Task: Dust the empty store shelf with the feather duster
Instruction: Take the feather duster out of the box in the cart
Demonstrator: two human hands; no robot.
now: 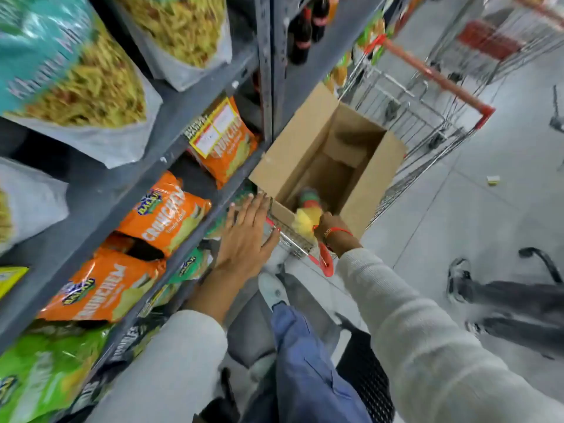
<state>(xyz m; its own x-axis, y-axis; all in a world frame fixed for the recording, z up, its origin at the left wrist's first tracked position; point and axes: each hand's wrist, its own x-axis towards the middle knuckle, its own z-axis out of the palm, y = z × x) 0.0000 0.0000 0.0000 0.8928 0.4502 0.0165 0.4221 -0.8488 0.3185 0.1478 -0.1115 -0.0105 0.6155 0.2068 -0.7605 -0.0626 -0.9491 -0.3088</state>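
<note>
Barely begun, by the look of it: no dusting yet, no empty shelf in view, only the grey shelving [195, 117] left of the cardboard box [332, 166], packed with orange snack bags [164, 215]. Box in a wire cart [421, 123], crowding the aisle. Feather duster [306, 219] at the box's near edge, right hand [331, 228] closed around it; left hand [247, 236] just left of the box, fingers spread, holding nothing.

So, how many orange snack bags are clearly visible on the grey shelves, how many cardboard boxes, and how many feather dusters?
Orange snack bags: 3
Cardboard box: 1
Feather duster: 1, held by the right hand
Total: 5
</note>
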